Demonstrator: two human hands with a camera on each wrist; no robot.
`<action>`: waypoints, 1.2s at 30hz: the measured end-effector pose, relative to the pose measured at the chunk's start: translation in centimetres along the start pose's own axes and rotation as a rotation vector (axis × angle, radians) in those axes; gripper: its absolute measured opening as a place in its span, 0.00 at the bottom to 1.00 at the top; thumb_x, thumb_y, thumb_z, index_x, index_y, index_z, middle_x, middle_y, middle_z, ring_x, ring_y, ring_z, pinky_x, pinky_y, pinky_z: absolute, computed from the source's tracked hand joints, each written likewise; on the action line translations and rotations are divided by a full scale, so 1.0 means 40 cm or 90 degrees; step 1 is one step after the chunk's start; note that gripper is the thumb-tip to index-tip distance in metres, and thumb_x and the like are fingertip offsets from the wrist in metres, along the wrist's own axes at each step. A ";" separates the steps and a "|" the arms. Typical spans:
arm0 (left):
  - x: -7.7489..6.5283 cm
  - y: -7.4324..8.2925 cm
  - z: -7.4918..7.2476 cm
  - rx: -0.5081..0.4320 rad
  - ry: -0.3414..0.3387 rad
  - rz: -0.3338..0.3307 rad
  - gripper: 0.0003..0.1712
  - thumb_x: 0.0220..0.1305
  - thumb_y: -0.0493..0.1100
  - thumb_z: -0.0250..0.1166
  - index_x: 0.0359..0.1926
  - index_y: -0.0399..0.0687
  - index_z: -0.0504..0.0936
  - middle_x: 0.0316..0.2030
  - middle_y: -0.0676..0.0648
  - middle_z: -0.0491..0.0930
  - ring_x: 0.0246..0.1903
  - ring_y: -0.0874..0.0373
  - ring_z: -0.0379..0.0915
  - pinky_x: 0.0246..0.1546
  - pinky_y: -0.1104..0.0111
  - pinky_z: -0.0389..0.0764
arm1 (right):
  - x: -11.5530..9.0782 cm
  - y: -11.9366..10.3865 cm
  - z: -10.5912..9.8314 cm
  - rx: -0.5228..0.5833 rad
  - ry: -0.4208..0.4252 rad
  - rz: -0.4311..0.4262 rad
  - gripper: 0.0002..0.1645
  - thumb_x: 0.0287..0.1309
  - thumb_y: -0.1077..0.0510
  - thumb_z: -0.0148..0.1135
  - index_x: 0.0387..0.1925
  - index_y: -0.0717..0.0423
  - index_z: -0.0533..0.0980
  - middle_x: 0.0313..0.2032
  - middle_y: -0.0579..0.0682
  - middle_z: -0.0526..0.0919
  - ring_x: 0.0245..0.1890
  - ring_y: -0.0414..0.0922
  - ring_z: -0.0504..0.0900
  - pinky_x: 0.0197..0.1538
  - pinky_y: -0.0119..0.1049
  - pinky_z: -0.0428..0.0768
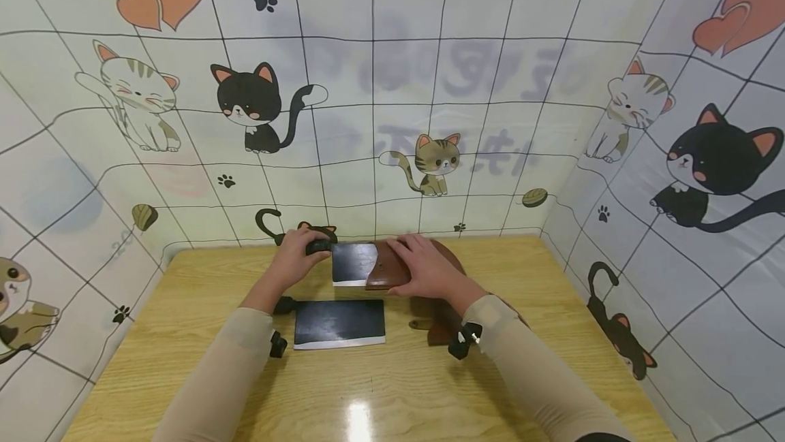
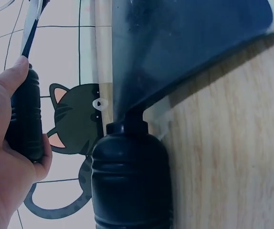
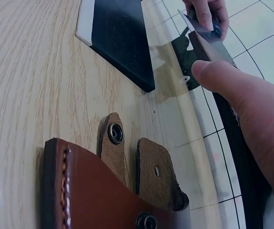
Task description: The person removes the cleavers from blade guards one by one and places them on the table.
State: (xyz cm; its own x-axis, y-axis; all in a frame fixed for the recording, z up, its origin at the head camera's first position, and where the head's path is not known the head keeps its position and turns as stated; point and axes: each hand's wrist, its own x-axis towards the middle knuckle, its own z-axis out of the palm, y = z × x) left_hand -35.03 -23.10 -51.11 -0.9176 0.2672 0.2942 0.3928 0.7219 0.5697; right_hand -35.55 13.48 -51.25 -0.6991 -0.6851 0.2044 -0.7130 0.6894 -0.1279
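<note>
In the head view my left hand grips the black handle of a cleaver whose dark blade has a bright edge. A brown leather sheath covers the right part of that blade, and my right hand holds it, thumb toward me. The handle's ridged end shows in my palm in the left wrist view. Nearer to me, a second cleaver lies bare on the table, handle to the left. Under my right forearm is another brown leather sheath, with snap straps unfastened.
A wood-grain table carries all of this. Behind it and at both sides hang white sheets with grid lines and printed cats, meeting the table's edges. The far edge is close behind both hands.
</note>
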 end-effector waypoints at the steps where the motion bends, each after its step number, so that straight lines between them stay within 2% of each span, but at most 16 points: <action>1: 0.000 -0.003 -0.001 0.002 0.001 0.003 0.23 0.75 0.47 0.76 0.65 0.44 0.87 0.59 0.35 0.82 0.59 0.32 0.70 0.56 0.39 0.76 | 0.000 0.002 -0.001 0.000 0.002 -0.004 0.71 0.56 0.23 0.78 0.88 0.51 0.60 0.76 0.55 0.68 0.76 0.56 0.66 0.77 0.58 0.68; 6: -0.006 -0.014 -0.010 0.015 0.006 0.009 0.23 0.75 0.45 0.75 0.65 0.42 0.86 0.66 0.34 0.81 0.69 0.28 0.68 0.66 0.35 0.70 | -0.008 0.013 -0.011 0.013 0.004 -0.008 0.71 0.54 0.25 0.81 0.88 0.51 0.60 0.77 0.58 0.67 0.77 0.59 0.65 0.78 0.60 0.66; 14: -0.021 -0.018 -0.019 0.028 -0.005 -0.006 0.22 0.77 0.48 0.73 0.67 0.46 0.85 0.75 0.33 0.73 0.70 0.30 0.66 0.69 0.31 0.66 | -0.017 0.024 -0.016 0.021 -0.001 -0.015 0.71 0.56 0.26 0.80 0.89 0.50 0.58 0.77 0.56 0.67 0.76 0.57 0.66 0.77 0.58 0.67; 18: -0.020 -0.023 -0.016 0.037 0.000 -0.003 0.22 0.77 0.47 0.74 0.66 0.47 0.85 0.70 0.38 0.78 0.68 0.33 0.69 0.68 0.32 0.68 | -0.018 0.026 -0.013 0.025 0.002 -0.013 0.71 0.55 0.27 0.82 0.88 0.52 0.59 0.77 0.56 0.67 0.77 0.57 0.65 0.77 0.60 0.66; 22: -0.021 -0.027 -0.016 0.043 0.005 0.001 0.21 0.77 0.46 0.74 0.66 0.47 0.86 0.68 0.39 0.80 0.67 0.34 0.71 0.67 0.34 0.71 | -0.019 0.031 -0.011 0.019 -0.003 -0.009 0.72 0.56 0.25 0.80 0.89 0.50 0.57 0.77 0.55 0.67 0.77 0.57 0.65 0.78 0.59 0.66; 26: -0.022 -0.031 -0.016 0.054 0.007 0.006 0.22 0.76 0.45 0.75 0.66 0.45 0.86 0.66 0.39 0.81 0.66 0.33 0.72 0.66 0.35 0.73 | -0.021 0.033 -0.015 0.012 -0.006 -0.008 0.72 0.55 0.23 0.79 0.89 0.49 0.57 0.77 0.55 0.67 0.78 0.57 0.65 0.78 0.59 0.66; 31: -0.023 -0.038 -0.014 0.055 0.010 0.014 0.22 0.76 0.45 0.75 0.66 0.43 0.86 0.63 0.39 0.82 0.65 0.33 0.73 0.65 0.35 0.74 | -0.025 0.033 -0.020 0.027 0.000 -0.011 0.71 0.54 0.26 0.82 0.87 0.53 0.61 0.78 0.57 0.67 0.78 0.58 0.65 0.78 0.60 0.66; 36: -0.026 -0.045 -0.018 0.050 0.015 0.022 0.22 0.76 0.44 0.75 0.65 0.42 0.86 0.62 0.38 0.82 0.64 0.33 0.74 0.65 0.36 0.74 | -0.031 0.037 -0.026 0.038 -0.011 0.001 0.71 0.55 0.26 0.82 0.88 0.51 0.60 0.80 0.59 0.66 0.79 0.59 0.62 0.79 0.61 0.64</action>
State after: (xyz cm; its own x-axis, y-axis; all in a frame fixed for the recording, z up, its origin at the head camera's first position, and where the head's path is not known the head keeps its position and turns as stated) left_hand -34.73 -25.14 -51.88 -0.9016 0.2789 0.3308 0.4177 0.7605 0.4971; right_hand -35.71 15.60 -50.69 -0.7007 -0.6886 0.1869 -0.7135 0.6756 -0.1858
